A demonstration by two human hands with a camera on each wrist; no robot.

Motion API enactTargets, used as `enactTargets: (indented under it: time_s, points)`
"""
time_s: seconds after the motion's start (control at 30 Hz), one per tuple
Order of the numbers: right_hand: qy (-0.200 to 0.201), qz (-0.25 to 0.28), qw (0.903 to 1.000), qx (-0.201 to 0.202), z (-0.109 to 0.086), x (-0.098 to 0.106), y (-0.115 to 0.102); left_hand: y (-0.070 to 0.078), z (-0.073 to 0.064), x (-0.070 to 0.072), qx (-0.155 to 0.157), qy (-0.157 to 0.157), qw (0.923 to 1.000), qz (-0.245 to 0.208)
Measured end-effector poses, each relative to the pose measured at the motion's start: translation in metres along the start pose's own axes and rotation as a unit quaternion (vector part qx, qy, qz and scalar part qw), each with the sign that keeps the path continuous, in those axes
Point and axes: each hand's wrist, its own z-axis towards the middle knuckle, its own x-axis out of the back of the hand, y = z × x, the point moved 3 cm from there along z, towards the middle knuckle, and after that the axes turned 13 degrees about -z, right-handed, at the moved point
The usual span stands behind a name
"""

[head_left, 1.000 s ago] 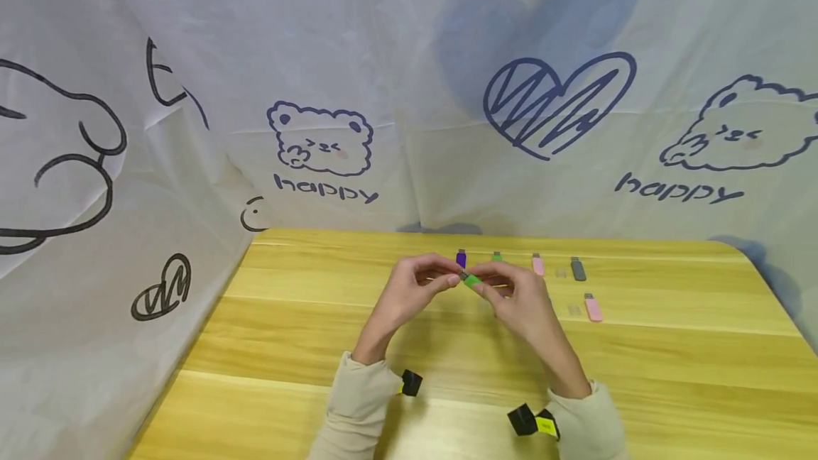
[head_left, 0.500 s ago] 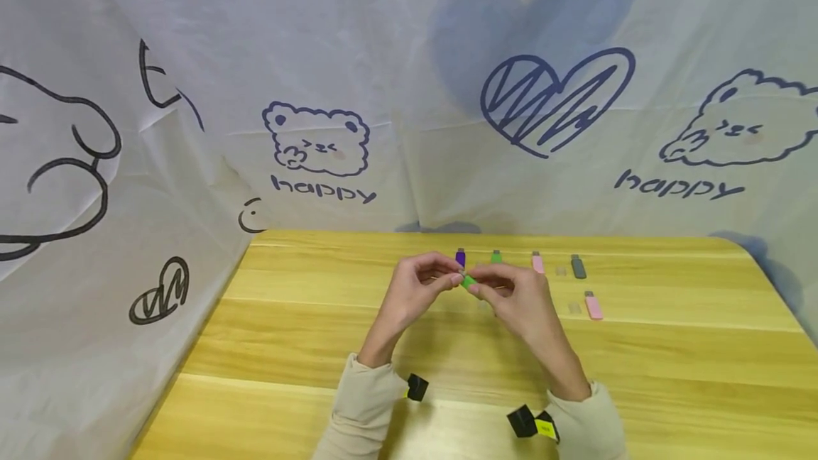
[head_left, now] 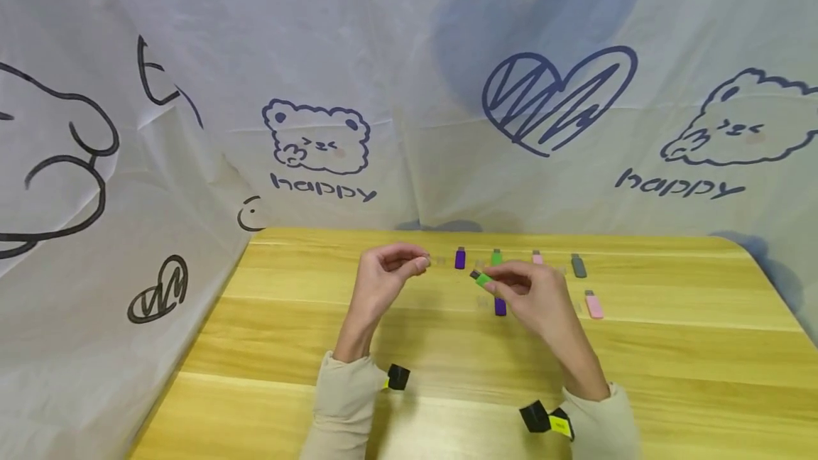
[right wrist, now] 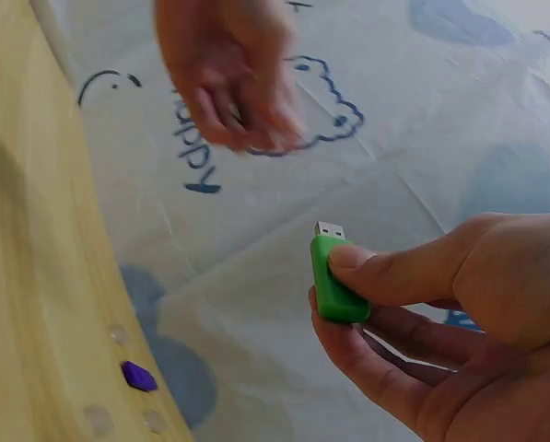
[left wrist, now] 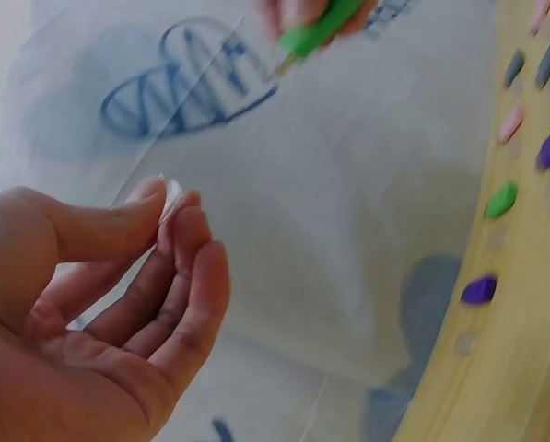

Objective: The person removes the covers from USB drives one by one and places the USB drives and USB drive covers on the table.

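Note:
My right hand [head_left: 535, 298] pinches a green USB flash drive [right wrist: 334, 284] between thumb and fingers, above the table. Its bare metal plug [right wrist: 329, 229] points away from the palm. Off to the left, my left hand [head_left: 380, 281] pinches a small clear cap [left wrist: 172, 197] between thumb and fingertips, apart from the drive. Behind the hands on the table lie a purple flash drive [head_left: 460, 258], a second green one [head_left: 497, 256] and a grey one [head_left: 578, 266], plugs bare. Nearer lie another purple one [head_left: 500, 307] and a pink one [head_left: 594, 305].
Clear caps, such as one cap [head_left: 441, 261] at the back and another cap [head_left: 482, 301] nearer, lie beside the drives. Another pink drive [head_left: 537, 257] is partly behind the right hand. A printed white cloth [head_left: 409, 91] hangs at the table's [head_left: 287, 332] back and left.
The hands have moved apart: the left hand leftward with the clear cap, the right hand slightly rightward with the green flash drive. The nearer purple drive has come into view between them.

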Motion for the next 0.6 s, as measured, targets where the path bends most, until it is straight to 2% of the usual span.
enactTargets:
  time_s: [0.13,0.27,0.53,0.6]
  points:
    - [0.008,0.001,0.9999,0.008,0.001,0.007,0.005,0.000,0.003,0.010,0.009,-0.012,0.9998,0.009]
    - [0.001,0.012,0.9999,0.004,0.002,0.000,0.012,-0.004,0.004,0.014,0.018,-0.028,0.9987,0.039]
    - [-0.026,0.054,0.9952,-0.078,0.010,-0.040,0.026,-0.012,0.003,0.024,0.031,-0.012,0.9968,0.073]
    - [-0.025,0.043,0.9945,-0.092,0.014,-0.051,0.028,-0.014,0.003,0.027,0.033,-0.006,0.9964,0.078]
